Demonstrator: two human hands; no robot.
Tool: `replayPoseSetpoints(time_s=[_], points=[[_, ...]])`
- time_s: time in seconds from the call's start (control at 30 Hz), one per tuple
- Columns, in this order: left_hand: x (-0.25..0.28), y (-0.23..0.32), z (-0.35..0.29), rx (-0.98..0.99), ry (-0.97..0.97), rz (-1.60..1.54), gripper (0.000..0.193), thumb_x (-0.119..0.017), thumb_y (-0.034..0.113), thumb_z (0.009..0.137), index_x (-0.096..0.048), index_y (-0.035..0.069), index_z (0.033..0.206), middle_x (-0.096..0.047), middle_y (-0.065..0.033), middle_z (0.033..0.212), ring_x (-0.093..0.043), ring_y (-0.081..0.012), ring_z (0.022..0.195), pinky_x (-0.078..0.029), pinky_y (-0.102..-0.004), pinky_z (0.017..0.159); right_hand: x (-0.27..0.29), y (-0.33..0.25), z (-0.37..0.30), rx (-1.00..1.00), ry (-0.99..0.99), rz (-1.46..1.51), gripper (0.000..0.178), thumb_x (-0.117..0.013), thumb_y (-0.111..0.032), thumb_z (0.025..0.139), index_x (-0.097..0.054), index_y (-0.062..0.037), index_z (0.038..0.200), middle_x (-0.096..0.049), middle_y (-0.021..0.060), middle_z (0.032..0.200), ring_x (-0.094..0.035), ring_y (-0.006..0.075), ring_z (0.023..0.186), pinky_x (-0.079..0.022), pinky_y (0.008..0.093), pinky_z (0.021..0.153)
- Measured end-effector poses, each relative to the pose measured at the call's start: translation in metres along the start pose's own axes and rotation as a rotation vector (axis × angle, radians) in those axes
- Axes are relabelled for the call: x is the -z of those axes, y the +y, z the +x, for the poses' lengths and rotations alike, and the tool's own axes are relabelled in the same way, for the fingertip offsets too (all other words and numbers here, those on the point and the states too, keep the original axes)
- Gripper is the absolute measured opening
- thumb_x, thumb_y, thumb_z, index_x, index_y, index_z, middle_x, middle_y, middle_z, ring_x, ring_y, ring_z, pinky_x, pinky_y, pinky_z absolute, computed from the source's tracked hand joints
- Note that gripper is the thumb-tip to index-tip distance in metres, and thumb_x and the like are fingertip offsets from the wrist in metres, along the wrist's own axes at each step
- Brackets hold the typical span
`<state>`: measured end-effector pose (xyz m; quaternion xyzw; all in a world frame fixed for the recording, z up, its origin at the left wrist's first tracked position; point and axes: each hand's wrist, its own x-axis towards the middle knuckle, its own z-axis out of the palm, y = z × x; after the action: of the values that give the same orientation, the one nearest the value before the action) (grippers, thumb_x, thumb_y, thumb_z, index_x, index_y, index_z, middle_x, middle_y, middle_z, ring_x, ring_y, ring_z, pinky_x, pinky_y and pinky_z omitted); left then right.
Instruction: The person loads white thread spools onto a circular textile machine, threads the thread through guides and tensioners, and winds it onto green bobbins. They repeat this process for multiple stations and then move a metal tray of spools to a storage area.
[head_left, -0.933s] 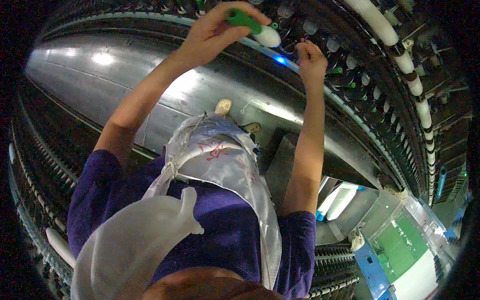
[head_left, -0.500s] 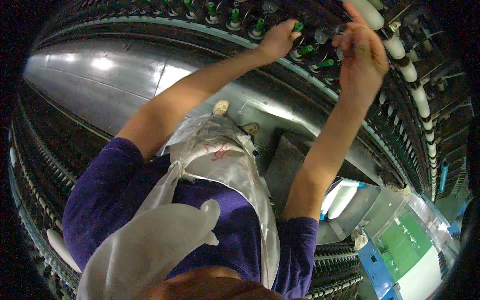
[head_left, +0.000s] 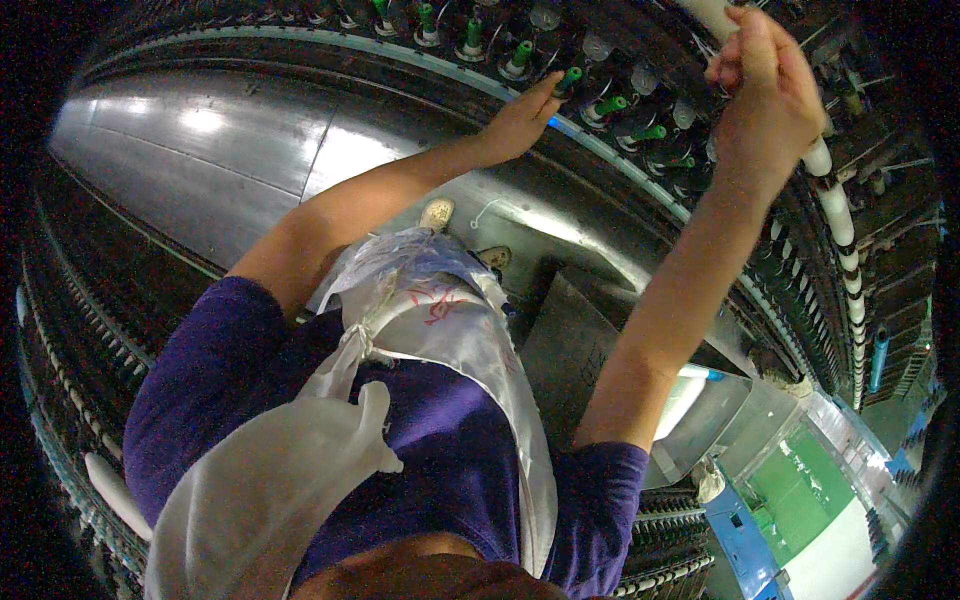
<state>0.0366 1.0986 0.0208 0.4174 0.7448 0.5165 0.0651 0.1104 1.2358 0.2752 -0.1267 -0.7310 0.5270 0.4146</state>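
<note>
My left hand (head_left: 518, 125) reaches to the spindle row, its thumb and fingers closed on a green bobbin (head_left: 570, 80). That bobbin stands in line with other green bobbins (head_left: 522, 56) on their spindles. Higher and to the right, my right hand (head_left: 768, 100) is raised near a white roller (head_left: 708, 14) on the upper part of the frame. Its fingers are curled together in a pinch; whatever they hold is too fine to see.
A metal box (head_left: 700, 420) with white rolls in it stands beside my right arm. White rollers (head_left: 838, 215) line the machine on the right. A long metal panel (head_left: 230, 130) stretches left, and a second spindle row (head_left: 95, 330) lies at the far left.
My left hand has come down and left with the green bobbin, which now sits lower, at the spindle row. My right hand has moved right, its extended finger now curled in.
</note>
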Motion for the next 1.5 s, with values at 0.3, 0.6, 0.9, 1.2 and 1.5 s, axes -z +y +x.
replayPoseSetpoints(time_s=[0.3,0.6,0.9,1.2,1.5], points=[[0.072,0.107,0.119,-0.984,0.21,0.259,0.035,-0.059,0.017,0.082,-0.057,0.015,0.116,-0.06,-0.0078,0.108,-0.061,-0.0244,0.098,-0.05,-0.0385,0.084,-0.064,0.201,-0.169,-0.663,0.119,-0.177,0.01,-0.064,-0.013,0.082,-0.071,-0.0056,0.086,-0.064,0.0119,0.066,-0.059,0.0175,0.059,-0.045,0.0338,0.053],[0.085,0.207,0.177,-0.979,-0.051,0.729,0.02,-0.062,0.012,0.082,-0.058,0.0,0.098,-0.062,-0.0142,0.091,-0.062,-0.0266,0.079,-0.051,-0.0392,0.067,-0.056,0.139,-0.106,-0.149,-0.196,-0.86,0.016,-0.064,-0.021,0.081,-0.068,-0.0051,0.08,-0.064,0.0141,0.067,-0.062,0.0299,0.057,-0.048,0.0359,0.055],[0.109,0.181,0.056,-1.06,-0.013,0.394,0.04,-0.057,0.023,0.078,-0.059,0.021,0.118,-0.062,-0.003,0.098,-0.061,-0.0204,0.089,-0.05,-0.0349,0.075,0.017,0.029,0.063,0.269,-0.17,-1.671,0.018,-0.057,-0.015,0.088,-0.064,0.002,0.088,-0.059,0.0146,0.074,-0.054,0.0283,0.059,-0.046,0.0375,0.055],[0.127,0.108,0.047,-0.831,-0.117,0.431,0.044,-0.061,0.014,0.073,-0.059,0.014,0.117,-0.06,-0.0049,0.096,-0.061,-0.0227,0.09,-0.049,-0.0368,0.076,-0.004,0.058,0.081,0.115,-0.067,-1.183,0.019,-0.058,-0.007,0.083,-0.055,0.0102,0.09,-0.052,0.024,0.096,-0.05,0.0387,0.086,-0.045,0.047,0.078],[0.122,0.082,0.039,-0.865,-0.152,0.463,0.039,-0.055,0.013,0.079,-0.056,0.012,0.118,-0.057,-0.0031,0.091,-0.059,-0.019,0.087,-0.045,-0.0317,0.074,0.04,0.097,0.115,-0.094,-0.165,-0.703,0.016,-0.059,-0.01,0.084,-0.055,0.0052,0.082,-0.049,0.0185,0.107,-0.044,0.0368,0.098,-0.041,0.0462,0.086]])
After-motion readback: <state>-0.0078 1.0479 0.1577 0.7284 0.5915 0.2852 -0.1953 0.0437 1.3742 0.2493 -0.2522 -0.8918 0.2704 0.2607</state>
